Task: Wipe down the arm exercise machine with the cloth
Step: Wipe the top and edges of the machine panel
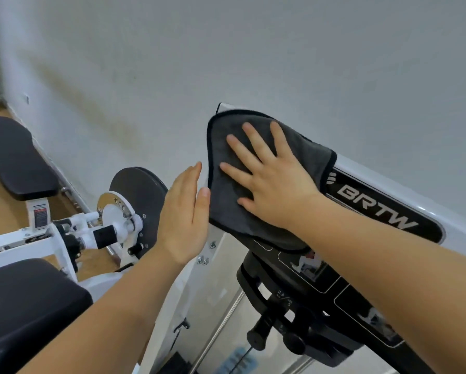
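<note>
Pressing flat, the right hand (pixel 269 182) spreads its fingers (pixel 237 149) on the cloth (pixel 226 211) so it rubs the machine (pixel 383 209) top. The left hand (pixel 184 211), fingers straight, steadies the cloth's edge.

Right hand (pixel 272 182) flat, fingers spread; left hand (pixel 184 211) open.

Your cloth (pixel 226 206) drapes over the top corner of the machine's white housing (pixel 458 232), so the surface beneath is hidden, and your right grip (pixel 267 182) covers the cloth's middle. Your right forearm (pixel 388 265) crosses the pictogram labels (pixel 307 265) on the black panel, leaving only fragments, and runs off the right edge. The warning sticker (pixel 40 214) on the white frame and the numbers (pixel 281 294) by the selector are too small to read.
</note>
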